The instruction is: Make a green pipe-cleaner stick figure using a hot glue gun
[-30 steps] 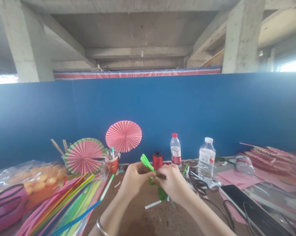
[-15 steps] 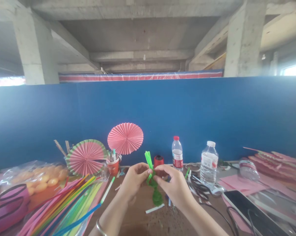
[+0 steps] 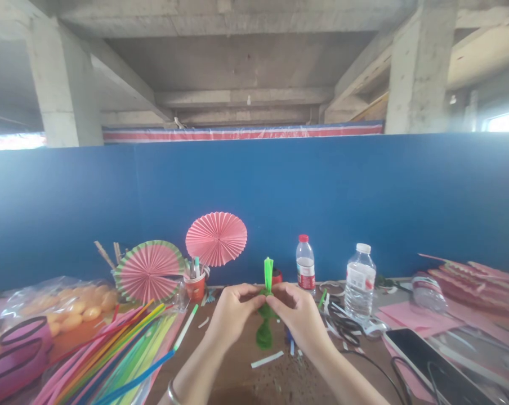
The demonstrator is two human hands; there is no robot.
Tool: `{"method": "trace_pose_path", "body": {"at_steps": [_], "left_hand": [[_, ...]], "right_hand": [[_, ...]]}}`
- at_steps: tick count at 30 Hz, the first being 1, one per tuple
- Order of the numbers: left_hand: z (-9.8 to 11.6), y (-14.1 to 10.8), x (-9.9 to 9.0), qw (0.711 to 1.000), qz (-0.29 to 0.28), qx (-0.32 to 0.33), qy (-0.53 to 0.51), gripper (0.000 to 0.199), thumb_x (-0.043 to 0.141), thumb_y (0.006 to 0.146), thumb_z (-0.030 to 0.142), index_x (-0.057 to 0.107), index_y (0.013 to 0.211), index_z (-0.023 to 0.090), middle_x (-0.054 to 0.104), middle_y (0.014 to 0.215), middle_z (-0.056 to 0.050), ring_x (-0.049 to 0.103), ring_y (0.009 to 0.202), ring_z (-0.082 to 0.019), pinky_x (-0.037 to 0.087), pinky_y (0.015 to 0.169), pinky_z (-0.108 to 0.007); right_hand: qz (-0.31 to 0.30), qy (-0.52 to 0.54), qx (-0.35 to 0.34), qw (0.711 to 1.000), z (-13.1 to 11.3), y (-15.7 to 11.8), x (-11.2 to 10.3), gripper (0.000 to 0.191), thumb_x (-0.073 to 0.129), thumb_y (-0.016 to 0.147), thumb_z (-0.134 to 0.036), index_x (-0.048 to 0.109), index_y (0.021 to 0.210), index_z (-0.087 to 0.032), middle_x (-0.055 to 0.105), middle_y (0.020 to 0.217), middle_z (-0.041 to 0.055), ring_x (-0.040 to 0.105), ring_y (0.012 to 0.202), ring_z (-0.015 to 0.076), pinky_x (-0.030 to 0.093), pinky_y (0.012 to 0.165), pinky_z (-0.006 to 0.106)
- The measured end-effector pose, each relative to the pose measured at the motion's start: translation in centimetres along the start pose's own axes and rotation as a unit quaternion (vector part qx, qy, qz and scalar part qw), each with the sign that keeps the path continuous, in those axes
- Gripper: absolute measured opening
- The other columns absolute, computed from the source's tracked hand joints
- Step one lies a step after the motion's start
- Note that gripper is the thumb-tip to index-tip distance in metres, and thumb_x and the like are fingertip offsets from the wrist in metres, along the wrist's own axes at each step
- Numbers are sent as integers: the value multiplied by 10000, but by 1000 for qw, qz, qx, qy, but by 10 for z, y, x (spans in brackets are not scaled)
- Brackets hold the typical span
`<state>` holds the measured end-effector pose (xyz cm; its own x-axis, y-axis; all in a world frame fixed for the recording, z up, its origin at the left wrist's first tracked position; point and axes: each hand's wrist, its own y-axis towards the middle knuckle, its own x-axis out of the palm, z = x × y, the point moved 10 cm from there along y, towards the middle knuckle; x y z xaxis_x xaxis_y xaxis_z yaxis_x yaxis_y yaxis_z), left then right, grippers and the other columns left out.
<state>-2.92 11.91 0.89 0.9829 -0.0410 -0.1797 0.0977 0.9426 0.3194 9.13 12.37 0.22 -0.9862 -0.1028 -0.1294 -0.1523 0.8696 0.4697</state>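
My left hand (image 3: 233,312) and my right hand (image 3: 297,312) meet at the middle of the table, thumbs and fingertips pinched on a green pipe-cleaner piece (image 3: 264,334). Its bright green upper end (image 3: 268,273) stands upright above my fingers. Darker, fuzzy rounded parts hang below them, over the brown table top. My fingertips hide the spot where the bright and dark parts join. Partly covered behind my hands is a red spool-like object (image 3: 276,275).
Colourful pipe cleaners (image 3: 123,349) fan out at left, near a bag of orange balls (image 3: 72,306). Pink paper fans (image 3: 216,239) and a pen cup (image 3: 194,287) stand behind. Bottles (image 3: 360,287), black cables (image 3: 345,329), a phone (image 3: 432,360) and pink paper (image 3: 419,315) lie right.
The bright green end has swung from leaning left to upright and moved slightly right. Both hands have drawn closer together around it.
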Motion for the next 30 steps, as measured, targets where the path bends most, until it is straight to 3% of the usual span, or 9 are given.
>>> {"method": "trace_pose_path", "body": {"at_steps": [5,15,20,26,30], "left_hand": [[-2,0,-4,1000,20,-6,15,215,620,686,284,702,834,150,666,659,-39,602,674,-184,467,646,-266],[-18,-4,3,989,8,-53,-139,196,609,705,349,566,726,159,589,692,-8,570,631,-135,472,536,-230],[-28,0,-4,985,48,-53,-158,242,652,664,355,513,651,157,588,636,8,556,549,-110,447,495,-208],[-24,0,1,993,6,-72,-92,299,596,693,419,573,869,179,612,753,-20,599,675,-154,462,564,-248],[-19,-2,0,996,-12,-80,-44,303,682,608,279,548,861,182,601,787,-19,586,663,-147,456,559,-244]], "right_hand": [[5,53,34,998,11,2,-1,191,588,713,-311,638,785,-141,655,738,54,588,665,174,461,610,261],[0,151,79,985,28,6,-2,181,640,659,-308,606,700,-135,575,614,-12,479,533,88,381,536,205],[7,188,96,977,34,4,1,209,660,642,-339,601,689,-144,583,625,-8,490,538,96,383,547,212],[36,246,122,961,43,3,0,234,662,647,-357,571,706,-150,566,591,-18,513,531,101,393,532,208],[95,351,146,920,58,1,-5,234,681,641,-336,538,748,-185,597,678,-26,565,599,105,443,596,217]]}}
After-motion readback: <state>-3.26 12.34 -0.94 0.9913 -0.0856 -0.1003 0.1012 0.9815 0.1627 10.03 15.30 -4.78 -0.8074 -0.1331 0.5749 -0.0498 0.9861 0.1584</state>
